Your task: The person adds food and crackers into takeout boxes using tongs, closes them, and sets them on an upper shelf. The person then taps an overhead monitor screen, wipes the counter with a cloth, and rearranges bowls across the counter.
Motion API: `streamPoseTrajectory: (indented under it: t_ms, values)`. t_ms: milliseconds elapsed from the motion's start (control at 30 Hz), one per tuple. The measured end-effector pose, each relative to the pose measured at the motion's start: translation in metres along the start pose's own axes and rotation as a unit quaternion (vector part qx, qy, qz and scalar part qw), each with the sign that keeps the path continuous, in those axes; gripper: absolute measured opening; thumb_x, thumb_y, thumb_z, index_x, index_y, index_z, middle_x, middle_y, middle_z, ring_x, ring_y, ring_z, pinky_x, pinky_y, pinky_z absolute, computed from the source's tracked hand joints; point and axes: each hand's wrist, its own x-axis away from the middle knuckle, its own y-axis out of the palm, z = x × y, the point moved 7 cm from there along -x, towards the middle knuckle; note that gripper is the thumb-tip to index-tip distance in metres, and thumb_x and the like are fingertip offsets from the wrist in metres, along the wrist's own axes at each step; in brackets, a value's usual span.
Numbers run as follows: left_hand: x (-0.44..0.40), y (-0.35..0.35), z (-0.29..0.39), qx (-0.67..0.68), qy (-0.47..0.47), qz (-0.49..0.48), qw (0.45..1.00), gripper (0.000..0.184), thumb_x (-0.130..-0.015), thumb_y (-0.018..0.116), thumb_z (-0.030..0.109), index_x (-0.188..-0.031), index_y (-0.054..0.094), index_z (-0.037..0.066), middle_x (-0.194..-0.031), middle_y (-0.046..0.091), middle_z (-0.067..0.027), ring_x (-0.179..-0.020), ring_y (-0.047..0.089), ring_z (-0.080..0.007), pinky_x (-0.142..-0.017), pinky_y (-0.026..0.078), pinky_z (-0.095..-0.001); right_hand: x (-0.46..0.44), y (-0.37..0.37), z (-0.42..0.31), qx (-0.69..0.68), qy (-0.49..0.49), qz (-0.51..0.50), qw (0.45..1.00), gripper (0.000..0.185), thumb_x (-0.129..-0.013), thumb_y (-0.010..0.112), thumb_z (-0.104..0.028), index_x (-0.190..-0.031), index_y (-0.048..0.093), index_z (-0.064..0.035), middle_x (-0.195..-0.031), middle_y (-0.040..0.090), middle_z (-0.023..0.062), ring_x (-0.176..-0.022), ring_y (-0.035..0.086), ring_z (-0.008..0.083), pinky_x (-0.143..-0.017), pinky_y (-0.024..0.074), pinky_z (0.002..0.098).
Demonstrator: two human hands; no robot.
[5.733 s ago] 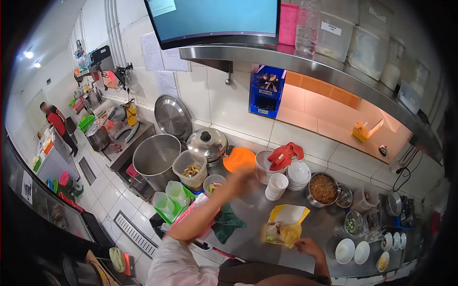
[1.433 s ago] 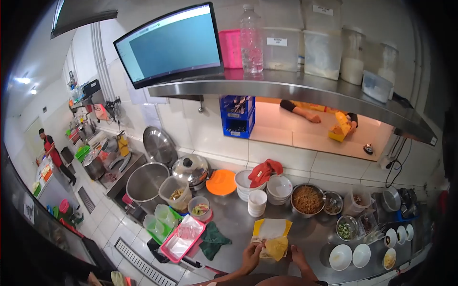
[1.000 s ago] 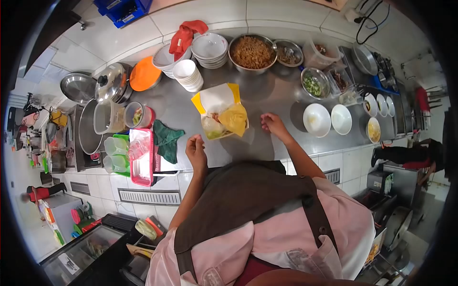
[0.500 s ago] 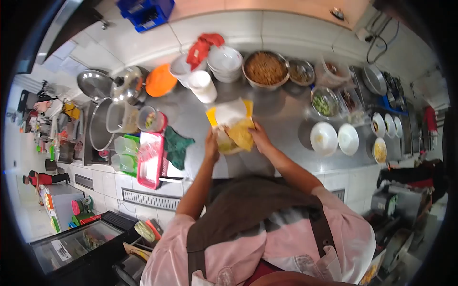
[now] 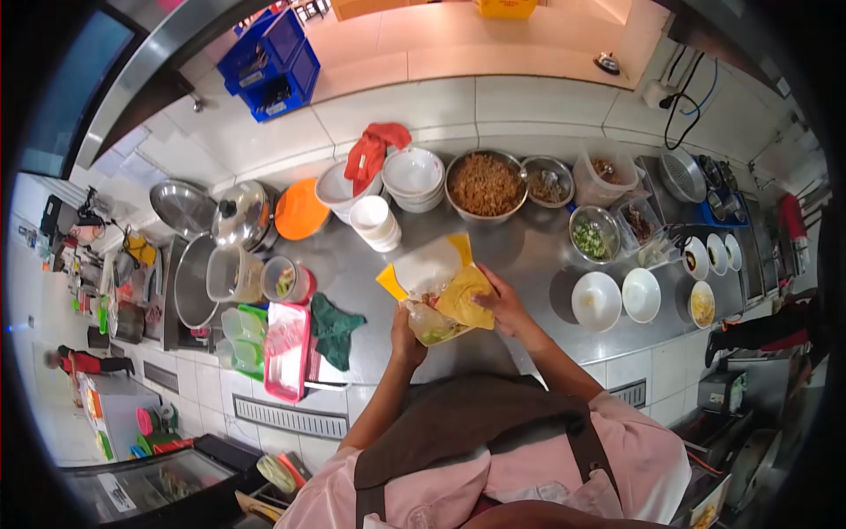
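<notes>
1. Currently, the open box (image 5: 427, 264) sits between my hands, over the worktop (image 5: 529, 264) and near my apron (image 5: 458, 410). Its lid is raised on the side away from me.
2. My left hand (image 5: 405, 337) grips the box's near left side. My right hand (image 5: 507, 304) is half curled, fingers on the right side of the yellow packet (image 5: 464, 298). Pinching or just pressing: cannot tell.
3. Handling, as I judge it: left hand best steadies the wall without squeezing; the card looks thin enough to bow. Right fingers should ease the packet inward with light, flat pressure, since a hard poke could split the wrap.
4. The clear bag (image 5: 429, 323) lies beside the packet, nearer my left hand. Greens show through it. It looks soft, so worth seating it low, without crushing, and with no film caught on the rim.
5. Level matters too: tilting toward my right hand could let the packet slide over the edge.
6. Beyond my left hand stands the stack of white cups (image 5: 374, 222), near the raised lid. I would mind that gap when moving the box.
7. Hard to make out: my left fingertips, lost behind the box; the box's underside, so whether it touches the worktop is uncertain; what the packet holds; the reddish bits between packet and bag, mostly covered. Right fingertips blend into the yellow wrap.
</notes>
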Motion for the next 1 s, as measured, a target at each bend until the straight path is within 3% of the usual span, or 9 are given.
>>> streamPoseTrajectory:
  t_ms: [267,333,500,633,700,767,900,967,1000]
  values:
    - [-0.096,0.132,0.104,0.066,0.083,-0.078,0.991,0.041,-0.104,0.032,0.031,-0.132,0.046,0.006,-0.122,0.058,-0.0125,-0.116,0.056,-0.0262,-0.103,0.044,-0.0418,-0.071,0.046,-0.168,-0.125,-0.207,-0.049,0.969,0.078,-0.090,0.069,-0.025,-0.150,0.021,-0.0118,-0.144,0.037,0.0085,-0.131,0.041,0.0215,-0.102,0.0419,0.0396]
    - [-0.128,0.166,0.134,0.069,0.148,-0.088,0.983,0.040,-0.104,0.031,0.031,-0.132,0.046,0.006,-0.123,0.058,-0.0121,-0.116,0.056,-0.0265,-0.103,0.045,-0.0413,-0.096,0.062,-0.201,-0.137,-0.237,-0.061,0.960,0.075,-0.093,0.064,-0.029,-0.151,0.019,-0.0142,-0.148,0.031,0.0084,-0.134,0.038,0.0212,-0.101,0.0425,0.0403]
    - [-0.220,0.238,0.193,0.117,0.188,-0.138,0.965,0.038,-0.103,0.030,0.030,-0.127,0.049,0.007,-0.125,0.057,-0.0109,-0.114,0.058,-0.0275,-0.098,0.049,-0.0422,-0.149,0.070,-0.236,-0.068,-0.276,-0.006,0.959,0.071,-0.093,0.063,-0.037,-0.150,0.023,-0.0214,-0.151,0.031,0.0081,-0.128,0.045,0.0226,-0.099,0.0430,0.0404]
    - [-0.299,0.264,0.222,0.105,0.236,-0.063,0.964,0.042,-0.102,0.028,0.033,-0.126,0.048,0.005,-0.113,0.062,-0.0139,-0.101,0.062,-0.0321,-0.089,0.052,-0.0502,-0.141,0.035,-0.180,-0.021,-0.220,-0.021,0.975,0.066,-0.095,0.058,-0.040,-0.149,0.026,-0.0194,-0.140,0.046,0.0096,-0.117,0.055,0.0241,-0.093,0.0469,0.0369]
    - [-0.342,0.268,0.227,0.079,0.268,-0.069,0.958,0.043,-0.102,0.027,0.034,-0.127,0.048,0.006,-0.114,0.061,-0.0137,-0.101,0.062,-0.0322,-0.089,0.052,-0.0505,-0.114,0.021,-0.142,-0.019,-0.248,-0.025,0.968,0.071,-0.095,0.059,-0.045,-0.148,0.026,-0.0107,-0.134,0.049,0.0122,-0.112,0.056,0.0224,-0.091,0.0471,0.0356]
    - [-0.364,0.271,0.230,0.067,0.252,-0.060,0.964,0.043,-0.102,0.029,0.036,-0.126,0.048,0.006,-0.113,0.060,-0.0120,-0.100,0.062,-0.0309,-0.090,0.052,-0.0482,-0.080,-0.004,-0.089,0.010,-0.103,-0.020,0.994,0.074,-0.092,0.061,-0.047,-0.146,0.029,-0.0086,-0.134,0.049,0.0116,-0.107,0.058,0.0198,-0.087,0.0472,0.0335]
    - [-0.341,0.297,0.234,0.128,0.307,-0.035,0.942,0.042,-0.099,0.041,0.036,-0.127,0.044,0.006,-0.121,0.054,-0.0124,-0.107,0.058,-0.0278,-0.088,0.052,-0.0430,0.005,-0.050,0.031,0.038,0.083,0.000,0.996,0.059,-0.094,0.063,-0.033,-0.140,0.036,-0.0071,-0.127,0.055,0.0088,-0.110,0.058,0.0194,-0.088,0.0469,0.0350]
    - [-0.308,0.307,0.224,0.093,0.320,0.043,0.942,0.050,-0.098,0.043,0.037,-0.136,0.039,0.004,-0.130,0.049,-0.0115,-0.120,0.051,-0.0283,-0.098,0.045,-0.0426,0.043,-0.075,0.082,0.154,0.127,0.013,0.980,0.048,-0.096,0.060,-0.021,-0.136,0.040,-0.0043,-0.117,0.060,0.0117,-0.099,0.064,0.0206,-0.083,0.0505,0.0331]
    - [-0.306,0.306,0.220,0.071,0.327,0.029,0.942,0.051,-0.098,0.043,0.037,-0.137,0.038,0.004,-0.132,0.048,-0.0111,-0.122,0.049,-0.0280,-0.100,0.044,-0.0426,0.063,-0.086,0.098,0.119,0.128,0.034,0.984,0.044,-0.097,0.059,-0.018,-0.135,0.042,-0.0034,-0.113,0.061,0.0124,-0.094,0.065,0.0209,-0.080,0.0518,0.0324]
